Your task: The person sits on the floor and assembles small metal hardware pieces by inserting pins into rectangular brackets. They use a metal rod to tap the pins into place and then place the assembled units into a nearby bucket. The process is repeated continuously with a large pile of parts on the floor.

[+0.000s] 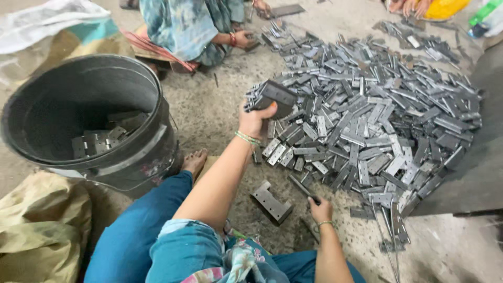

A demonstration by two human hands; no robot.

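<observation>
My left hand (257, 119) is raised over the floor, shut on a stack of grey metal hinges (273, 96) at the near edge of a large pile of hinges (377, 110). A green bangle circles that wrist. My right hand (320, 209) is lower, close to my knee, and grips a thin dark metal rod (302, 187) that points up-left. A small stack of hinge plates (271, 202) lies on the concrete between my two arms.
A big black bucket (152, 152) with several hinges at its bottom stands at the left, next to my bare foot (195, 161). Sacks lie at the left edge. Another seated person (188, 26) handles hinges at the top; a third person's hands (406, 6) show top right.
</observation>
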